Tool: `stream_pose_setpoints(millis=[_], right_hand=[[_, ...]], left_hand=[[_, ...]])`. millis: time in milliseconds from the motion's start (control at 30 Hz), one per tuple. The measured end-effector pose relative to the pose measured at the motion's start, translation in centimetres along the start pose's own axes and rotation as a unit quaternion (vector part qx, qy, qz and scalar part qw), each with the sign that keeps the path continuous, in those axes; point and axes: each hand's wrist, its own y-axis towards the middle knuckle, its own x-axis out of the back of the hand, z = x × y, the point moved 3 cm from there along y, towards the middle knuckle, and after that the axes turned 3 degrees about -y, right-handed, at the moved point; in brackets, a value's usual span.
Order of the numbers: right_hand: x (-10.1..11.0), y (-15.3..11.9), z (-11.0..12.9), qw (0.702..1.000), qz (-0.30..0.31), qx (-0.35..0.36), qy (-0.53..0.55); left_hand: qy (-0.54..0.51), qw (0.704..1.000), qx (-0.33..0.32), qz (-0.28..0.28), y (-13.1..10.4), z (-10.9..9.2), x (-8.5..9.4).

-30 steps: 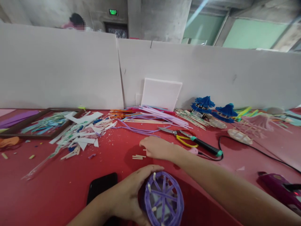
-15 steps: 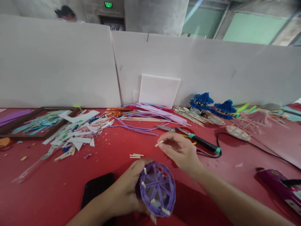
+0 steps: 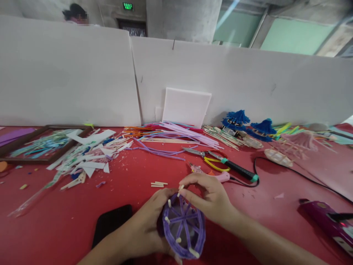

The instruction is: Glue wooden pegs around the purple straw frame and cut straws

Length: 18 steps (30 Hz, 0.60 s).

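A purple round frame (image 3: 184, 220) with crossing spokes is held in my left hand (image 3: 154, 217), whose fingers wrap its left side. Several short pale pegs stand on its rim along the left and bottom. My right hand (image 3: 211, 195) pinches another short pale stick (image 3: 181, 189) between thumb and index finger, at the top of the rim. Whether that stick touches the rim is hard to tell. Just behind my left hand, a few short sticks (image 3: 159, 184) lie on the red table (image 3: 132, 184).
Scissors (image 3: 193, 151), pink-handled pliers (image 3: 220, 176) and a black-handled tool (image 3: 239, 169) lie behind my right hand. A phone (image 3: 113, 221) is at left, a purple device (image 3: 325, 221) at right. Purple strips (image 3: 190, 134), scraps (image 3: 91, 158) and blue models (image 3: 237, 117) line the back.
My right hand has moved down and left, bringing the stick to the top of the purple rim. The pliers behind it now show more. My left hand still holds the frame.
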Motion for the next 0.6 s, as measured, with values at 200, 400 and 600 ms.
stream_pose_setpoints(millis=[200, 400, 600], right_hand=[[0.27, -0.02, 0.34, 1.000, 0.004, 0.017, -0.005], [0.07, -0.13, 0.06, 1.000, 0.017, 0.026, -0.005], [-0.08, -0.19, 0.09, 0.999, 0.018, 0.033, -0.007]], left_hand=[[-0.003, 1.000, 0.004, -0.001, 0.00, 0.07, -0.05], [0.002, 1.000, 0.000, -0.002, 0.10, -0.03, 0.02], [0.020, 1.000, -0.004, 0.003, 0.07, 0.34, 0.12]])
